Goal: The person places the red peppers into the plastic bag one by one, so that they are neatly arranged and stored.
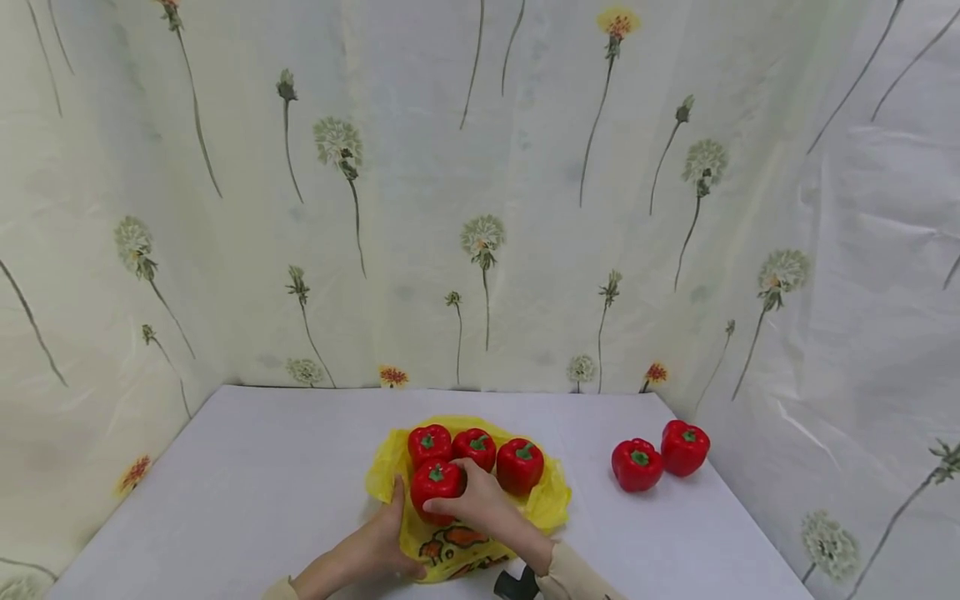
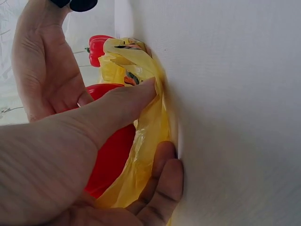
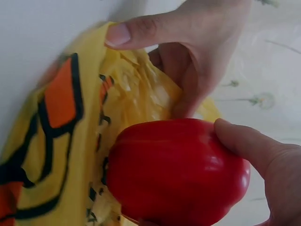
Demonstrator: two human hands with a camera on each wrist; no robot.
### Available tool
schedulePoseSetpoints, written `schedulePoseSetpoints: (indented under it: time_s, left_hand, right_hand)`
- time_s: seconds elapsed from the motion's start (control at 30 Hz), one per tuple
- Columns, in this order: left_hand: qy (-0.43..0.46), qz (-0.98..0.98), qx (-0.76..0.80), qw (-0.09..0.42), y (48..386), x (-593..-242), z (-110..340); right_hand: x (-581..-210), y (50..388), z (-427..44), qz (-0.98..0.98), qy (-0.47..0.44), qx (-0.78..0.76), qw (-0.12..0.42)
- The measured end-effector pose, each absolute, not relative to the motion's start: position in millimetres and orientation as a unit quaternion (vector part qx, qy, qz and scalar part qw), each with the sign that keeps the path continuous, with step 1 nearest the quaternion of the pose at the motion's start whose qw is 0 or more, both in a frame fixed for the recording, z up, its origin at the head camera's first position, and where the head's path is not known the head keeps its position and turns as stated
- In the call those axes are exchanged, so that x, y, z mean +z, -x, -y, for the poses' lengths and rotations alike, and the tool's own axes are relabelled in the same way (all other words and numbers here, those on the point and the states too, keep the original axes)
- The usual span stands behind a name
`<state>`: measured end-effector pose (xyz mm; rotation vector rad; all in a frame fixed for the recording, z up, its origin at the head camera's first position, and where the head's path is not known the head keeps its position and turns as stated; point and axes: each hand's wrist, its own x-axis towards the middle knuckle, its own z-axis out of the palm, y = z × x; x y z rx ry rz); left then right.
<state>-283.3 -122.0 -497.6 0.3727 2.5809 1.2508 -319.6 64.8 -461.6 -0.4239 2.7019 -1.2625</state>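
In the head view a yellow printed plastic bag [image 1: 551,504] lies spread at the table's middle, with three red bell peppers [image 1: 520,467] on it. My right hand [image 1: 487,506] pinches a fourth red pepper [image 1: 435,487] between thumb and fingers at the bag's near left. The right wrist view shows this pepper [image 3: 178,169] close up beside the bag's opening. My left hand [image 1: 375,542] holds the bag's left edge. In the left wrist view the left thumb and fingers grip the yellow plastic [image 2: 148,141], with red pepper surface behind the thumb.
Two more red peppers [image 1: 637,465] stand side by side on the right part of the white table [image 1: 225,475]. A floral-patterned curtain [image 1: 420,250] hangs behind and along both sides. A small black object [image 1: 516,585] is at the near edge by the right wrist.
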Motion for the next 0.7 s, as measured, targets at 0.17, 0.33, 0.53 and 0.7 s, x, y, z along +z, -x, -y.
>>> schedulePoseSetpoints:
  time_s: [0.17, 0.33, 0.53, 0.7]
  left_hand:
    - [-0.124, -0.881, 0.438, 0.128, 283, -498, 121]
    - [-0.121, -0.880, 0.441, 0.128, 284, -498, 122]
    - [-0.130, -0.883, 0.439, 0.108, 284, -498, 122]
    - [-0.138, -0.880, 0.447, 0.081, 281, -498, 123]
  right_hand:
    - [-472, 321, -62, -0.888, 0.139, -0.431, 0.079]
    - [-475, 321, -62, -0.881, 0.145, -0.443, 0.087]
    - [-472, 321, -64, -0.885, 0.147, -0.432, 0.097]
    - [-470, 322, -66, -0.893, 0.142, -0.413, 0.105]
